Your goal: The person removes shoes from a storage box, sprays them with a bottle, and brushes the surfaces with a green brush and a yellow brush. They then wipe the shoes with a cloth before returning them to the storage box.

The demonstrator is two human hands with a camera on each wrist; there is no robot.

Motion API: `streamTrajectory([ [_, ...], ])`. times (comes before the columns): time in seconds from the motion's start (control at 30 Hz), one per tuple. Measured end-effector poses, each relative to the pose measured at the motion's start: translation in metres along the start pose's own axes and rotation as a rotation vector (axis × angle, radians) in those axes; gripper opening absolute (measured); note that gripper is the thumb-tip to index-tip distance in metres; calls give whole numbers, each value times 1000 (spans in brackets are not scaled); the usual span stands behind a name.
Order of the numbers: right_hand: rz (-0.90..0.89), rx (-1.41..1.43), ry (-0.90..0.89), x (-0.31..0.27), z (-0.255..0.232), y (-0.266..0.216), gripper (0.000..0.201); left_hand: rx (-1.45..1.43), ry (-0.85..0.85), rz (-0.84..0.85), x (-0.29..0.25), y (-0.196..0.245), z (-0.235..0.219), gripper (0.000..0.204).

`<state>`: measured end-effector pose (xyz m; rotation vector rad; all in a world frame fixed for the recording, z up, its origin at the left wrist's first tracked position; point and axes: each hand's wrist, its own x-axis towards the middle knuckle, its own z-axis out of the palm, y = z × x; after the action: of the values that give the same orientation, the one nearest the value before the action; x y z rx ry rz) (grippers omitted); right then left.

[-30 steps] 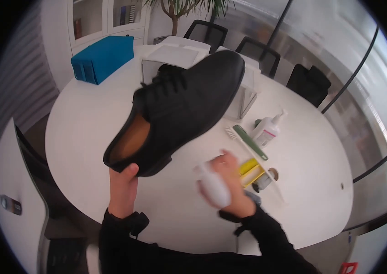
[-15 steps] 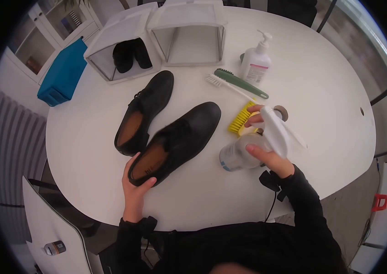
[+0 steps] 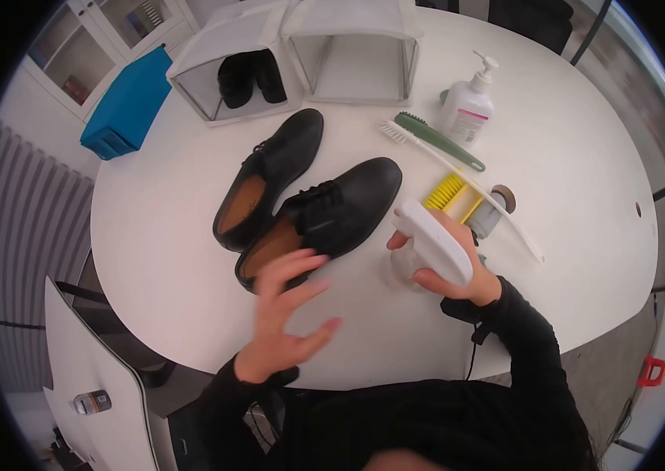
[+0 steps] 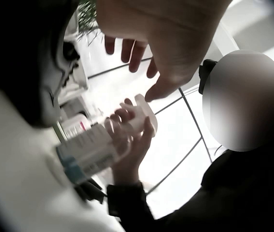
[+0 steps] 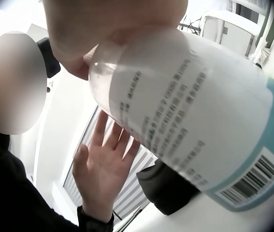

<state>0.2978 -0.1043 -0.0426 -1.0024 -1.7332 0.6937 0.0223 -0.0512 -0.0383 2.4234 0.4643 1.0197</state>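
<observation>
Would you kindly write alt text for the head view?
Right hand grips a white spray bottle over a white table; the open left hand hovers near two black shoes. Brushes, a pump bottle and clear boxes lie beyond.

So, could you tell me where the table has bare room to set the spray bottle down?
The round white table is bare left of the two black leather shoes, and along its right side beyond the long white brush. It is crowded around the yellow brush, green brush and white pump bottle.
</observation>
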Motion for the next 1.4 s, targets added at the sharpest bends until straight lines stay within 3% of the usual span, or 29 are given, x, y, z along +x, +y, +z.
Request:
streamTrajectory([
  [0.13, -41, -35, 22, -6, 5, 8, 60, -471, -254, -320, 31, -5, 46, 84],
  [0.23, 22, 11, 47, -10, 8, 9, 63, -538, -319, -217, 35, -19, 82, 95],
  [0.3, 41, -12, 57, -10, 8, 8, 65, -568, -341, -303, 33, -23, 93, 94],
  [0.53, 56, -203, 103, -15, 12, 8, 66, -590, -261, -414, 31, -16, 95, 91],
  [0.7, 72, -181, 118, -24, 15, 20, 67, -566, -227, -373, 29, -11, 94, 89],
  [0.83, 5, -126, 94, -17, 12, 22, 67, -165, -207, -283, 32, 7, 70, 74],
  [0.93, -16, -48, 79, -13, 15, 21, 66, -152, -242, -126, 36, 14, 8, 62],
  [1.0, -28, -22, 77, -13, 15, 19, 65, 19, 57, -58, 36, 5, -29, 53],
  [1.07, -40, 6, 87, -10, 16, 18, 65, 195, 191, -250, 32, -10, -61, 56],
  [1.17, -41, 35, 98, -9, 17, 18, 64, 159, 224, -585, 10, -63, -74, 71],
  [1.27, 10, 86, 119, -11, 20, 18, 63, 218, 136, -653, -23, -119, -65, 79],
  [1.37, -29, 11, 103, -11, 17, 21, 63, -124, 94, -627, -20, -132, -49, 82],
  [1.4, -23, 10, 109, -11, 18, 21, 63, -121, 124, -623, -20, -130, -44, 84],
])
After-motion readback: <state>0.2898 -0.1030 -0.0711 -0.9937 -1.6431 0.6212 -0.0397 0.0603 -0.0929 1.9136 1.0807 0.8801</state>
